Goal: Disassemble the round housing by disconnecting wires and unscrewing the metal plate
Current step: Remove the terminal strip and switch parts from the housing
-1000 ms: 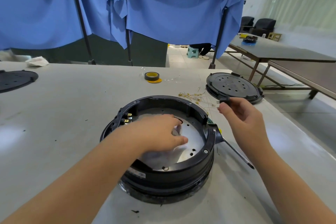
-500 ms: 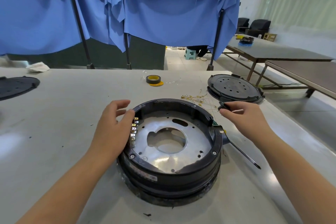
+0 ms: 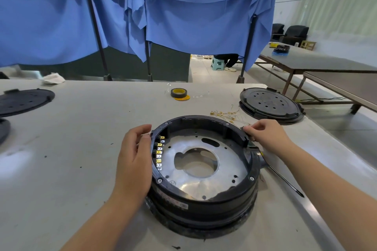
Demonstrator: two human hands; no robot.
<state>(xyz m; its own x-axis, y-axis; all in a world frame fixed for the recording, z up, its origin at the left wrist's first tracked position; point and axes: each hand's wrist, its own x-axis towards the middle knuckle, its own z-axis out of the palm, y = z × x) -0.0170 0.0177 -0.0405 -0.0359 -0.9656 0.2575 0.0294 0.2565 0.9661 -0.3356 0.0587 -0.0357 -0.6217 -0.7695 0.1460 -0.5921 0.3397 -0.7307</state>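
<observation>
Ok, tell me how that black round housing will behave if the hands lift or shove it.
The black round housing probably feels heavy for its size: thick stacked rings and a shiny metal plate bolted inside. It looks rigid, not floppy. Sitting wide and flat on the grey table, it should slide rather than tip or roll.

Matt black plastic housing (image 3: 204,195), dull brushed metal plate (image 3: 206,181) inside with soft glare, smooth pale grey surface (image 3: 81,149) with faint sheen, creased blue cloth (image 3: 183,16), glossy tape roll (image 3: 178,92), matt black plastic cover (image 3: 269,104).
</observation>
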